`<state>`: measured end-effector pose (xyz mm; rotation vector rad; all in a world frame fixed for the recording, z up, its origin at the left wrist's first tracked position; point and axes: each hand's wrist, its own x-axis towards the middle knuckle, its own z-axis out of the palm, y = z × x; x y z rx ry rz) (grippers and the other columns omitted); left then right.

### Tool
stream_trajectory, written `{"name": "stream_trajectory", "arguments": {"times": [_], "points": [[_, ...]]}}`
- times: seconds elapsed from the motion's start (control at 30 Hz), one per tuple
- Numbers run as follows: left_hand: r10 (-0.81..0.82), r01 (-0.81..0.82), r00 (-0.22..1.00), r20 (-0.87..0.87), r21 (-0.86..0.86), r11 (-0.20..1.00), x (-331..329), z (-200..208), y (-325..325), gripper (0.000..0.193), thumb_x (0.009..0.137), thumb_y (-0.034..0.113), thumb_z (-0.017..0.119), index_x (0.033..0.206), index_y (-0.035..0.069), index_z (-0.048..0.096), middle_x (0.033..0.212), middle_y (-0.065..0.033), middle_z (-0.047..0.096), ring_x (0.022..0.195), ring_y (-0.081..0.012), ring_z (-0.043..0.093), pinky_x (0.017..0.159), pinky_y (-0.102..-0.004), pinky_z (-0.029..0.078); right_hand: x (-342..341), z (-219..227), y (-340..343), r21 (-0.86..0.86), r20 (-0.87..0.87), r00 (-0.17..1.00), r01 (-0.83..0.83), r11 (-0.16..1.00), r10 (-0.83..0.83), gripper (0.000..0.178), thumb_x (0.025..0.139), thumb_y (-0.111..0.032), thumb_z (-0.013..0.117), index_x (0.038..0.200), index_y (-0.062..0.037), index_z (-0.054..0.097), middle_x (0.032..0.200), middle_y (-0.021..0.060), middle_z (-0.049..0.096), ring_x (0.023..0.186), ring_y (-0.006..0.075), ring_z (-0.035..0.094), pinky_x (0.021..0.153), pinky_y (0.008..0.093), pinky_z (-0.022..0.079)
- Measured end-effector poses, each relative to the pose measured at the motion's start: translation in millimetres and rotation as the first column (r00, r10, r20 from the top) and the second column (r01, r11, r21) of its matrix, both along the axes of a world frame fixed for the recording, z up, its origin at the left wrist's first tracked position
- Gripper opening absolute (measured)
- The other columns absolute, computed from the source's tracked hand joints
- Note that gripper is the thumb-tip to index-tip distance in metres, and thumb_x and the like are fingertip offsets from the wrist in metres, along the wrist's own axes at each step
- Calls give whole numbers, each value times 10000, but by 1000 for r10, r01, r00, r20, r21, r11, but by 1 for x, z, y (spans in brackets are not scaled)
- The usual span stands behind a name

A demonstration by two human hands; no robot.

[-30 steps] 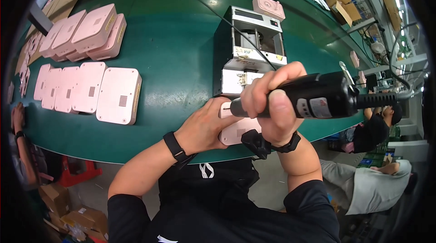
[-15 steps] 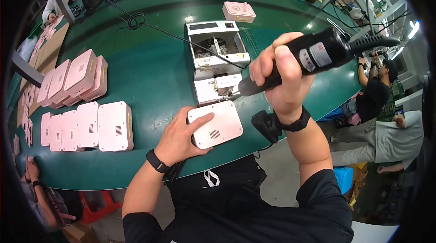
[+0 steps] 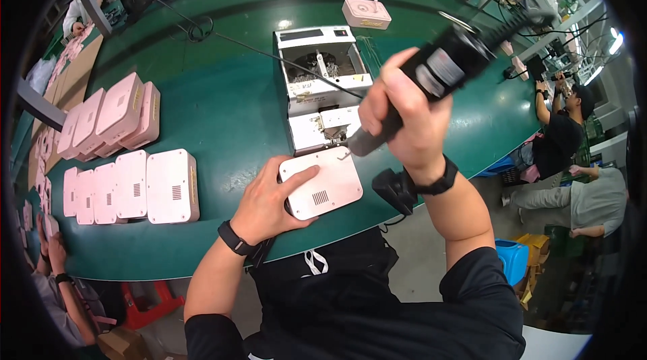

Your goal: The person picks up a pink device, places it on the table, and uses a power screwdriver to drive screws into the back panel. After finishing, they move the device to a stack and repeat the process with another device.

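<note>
My right hand (image 3: 412,121) grips a black electric screwdriver (image 3: 450,63), slanting down to the left. Its thin bit ends at the upper right corner of a pink plastic case (image 3: 327,188), near a corner hole; whether a screw is on the bit is too small to tell. Lying back side up, the case shows a slotted vent and corner holes. My left hand (image 3: 265,198) clasps its left side, thumb along the near edge and forefinger on top. Directly behind the case stands a white screw feeder (image 3: 294,105) with loose screws in its window.
Left of me are a row of upright pink cases (image 3: 170,188) and a pile of more (image 3: 113,112). A pink case with a round top (image 3: 367,14) sits beyond the feeder. A black cable (image 3: 259,58) crosses above the green table (image 3: 229,158). Co-workers sit on both sides.
My right hand has brought the screwdriver left and down, from the feeder's outlet to the case's upper right corner. My left hand and the case stay nearly still. The far pink case has shifted right.
</note>
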<state>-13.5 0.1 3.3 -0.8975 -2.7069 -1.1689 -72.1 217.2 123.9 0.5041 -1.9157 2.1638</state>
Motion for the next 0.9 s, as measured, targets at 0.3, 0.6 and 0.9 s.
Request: {"name": "stream_trajectory", "arguments": {"times": [0.3, 0.6, 0.9], "points": [[-11, 11, 1000, -6, 7, 1000, -5, -3, -3, 793, 570, 239, 897, 1310, 227, 613, 1233, -154, 504, 1082, -360, 583, 880, -430, 527, 49, -10, 33, -35, 49, 998, -47, 998, 49, 240, 928, -239, 538, 1065, -70, 435, 602, 60, 473, 458, 158, 458, 489, 332, 423], [3, -3, 1000, -18, -8, 1000, -2, -2, 1, 807, 562, 231, 902, 1315, 231, 612, 1229, -158, 506, 1081, -362, 582, 886, -431, 526, 47, -17, 32, -12, 114, 993, -26, 1000, 27, 243, 925, -238, 552, 1058, -69, 439, 619, 75, 498, 462, 157, 457, 507, 340, 433], [1, -1, 1000, -13, 7, 1000, -2, -2, 1, 802, 560, 221, 900, 1310, 232, 615, 1217, -157, 511, 1075, -359, 585, 881, -427, 528, 48, -25, 29, -40, 76, 995, -58, 998, 61, 246, 923, -231, 570, 1051, -69, 436, 623, 72, 500, 473, 153, 454, 504, 338, 428]]}}
